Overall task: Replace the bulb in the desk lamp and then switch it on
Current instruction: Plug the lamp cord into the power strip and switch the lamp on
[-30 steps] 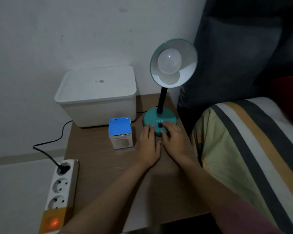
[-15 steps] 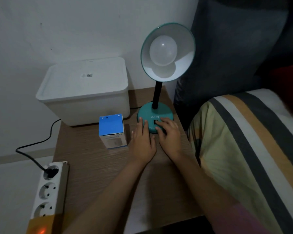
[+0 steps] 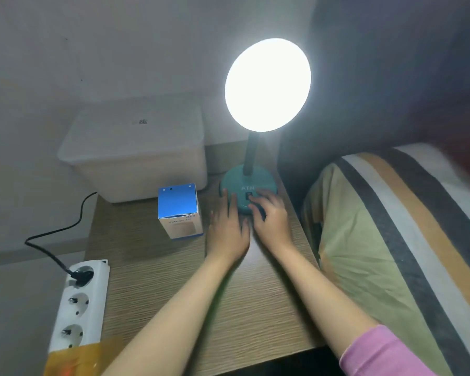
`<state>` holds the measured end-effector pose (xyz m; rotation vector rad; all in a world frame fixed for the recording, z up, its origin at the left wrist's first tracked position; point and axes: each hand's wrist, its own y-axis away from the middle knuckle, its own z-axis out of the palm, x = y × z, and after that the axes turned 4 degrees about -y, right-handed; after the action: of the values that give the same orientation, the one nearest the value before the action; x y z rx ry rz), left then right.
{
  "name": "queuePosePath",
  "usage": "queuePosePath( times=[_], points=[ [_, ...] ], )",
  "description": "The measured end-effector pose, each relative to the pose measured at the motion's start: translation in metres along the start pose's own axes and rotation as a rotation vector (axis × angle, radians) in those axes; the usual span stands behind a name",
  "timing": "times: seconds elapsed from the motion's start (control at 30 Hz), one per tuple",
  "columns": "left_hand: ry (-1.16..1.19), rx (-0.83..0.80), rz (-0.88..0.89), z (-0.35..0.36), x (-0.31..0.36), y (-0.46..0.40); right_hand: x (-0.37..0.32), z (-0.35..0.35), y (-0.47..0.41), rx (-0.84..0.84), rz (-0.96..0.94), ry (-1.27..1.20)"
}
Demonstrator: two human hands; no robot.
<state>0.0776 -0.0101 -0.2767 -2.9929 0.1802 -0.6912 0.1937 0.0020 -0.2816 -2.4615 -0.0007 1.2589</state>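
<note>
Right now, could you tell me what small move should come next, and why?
Probably lift both hands off the lamp base: the lamp head glows brightly, the right hand rests at the switch, and the left hand steadies the base, so the task looks finished.

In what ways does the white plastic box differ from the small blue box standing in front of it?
The white plastic box is plainly larger, wide and low; the small blue box is narrow and upright. The white plastic box is white all over, with a small code mark on its lid; the small blue box has a blue top and printed pale sides. Both stand closed on the wooden table.
</note>
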Motion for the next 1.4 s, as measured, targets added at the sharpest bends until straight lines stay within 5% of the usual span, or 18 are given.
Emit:
queuePosePath(
  times=[1.4],
  points=[
    [0.021, 0.033, 0.025, 0.0003, 0.0002, 0.0012, -0.0057, -0.0014, 0.0011, -0.070, -0.039, 0.180]
  ],
)
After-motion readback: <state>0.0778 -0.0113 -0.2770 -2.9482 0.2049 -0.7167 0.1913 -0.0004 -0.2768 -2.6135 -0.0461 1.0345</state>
